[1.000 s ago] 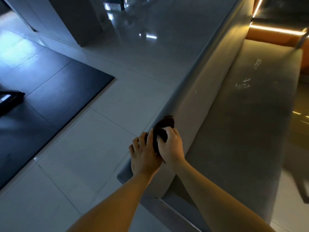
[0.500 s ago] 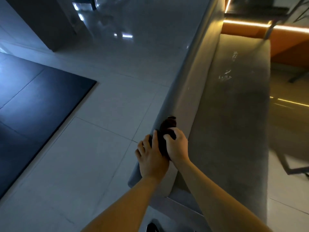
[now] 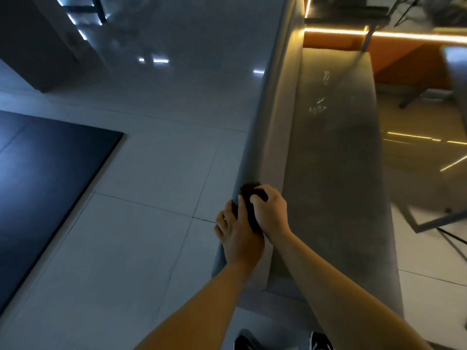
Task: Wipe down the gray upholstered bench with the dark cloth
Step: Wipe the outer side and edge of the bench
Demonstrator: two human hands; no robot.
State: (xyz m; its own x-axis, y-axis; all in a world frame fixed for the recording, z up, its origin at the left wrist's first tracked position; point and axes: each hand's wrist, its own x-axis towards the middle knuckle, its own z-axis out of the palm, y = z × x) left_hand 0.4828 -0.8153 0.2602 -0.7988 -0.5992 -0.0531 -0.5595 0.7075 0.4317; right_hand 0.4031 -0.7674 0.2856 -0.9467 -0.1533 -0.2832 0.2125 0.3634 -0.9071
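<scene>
Compared with the frame a second earlier, both hands and the bunched dark cloth (image 3: pixel 249 198) sit at much the same point on the backrest rim of the long gray upholstered bench (image 3: pixel 336 173) — the camera has shifted, so the bench now runs more upright in view. The right hand (image 3: pixel 271 213) is clenched on the cloth; the left hand (image 3: pixel 238 234) presses flat beside it, fingers together (thumb touching the cloth). Pale scuff marks (image 3: pixel 319 107) lie farther along the seat. Around the bench: glossy pale tiled floor (image 3: pixel 151 173), a dark rectangular floor mat (image 3: pixel 45 178), and an orange lit panel (image 3: pixel 336 41).
</scene>
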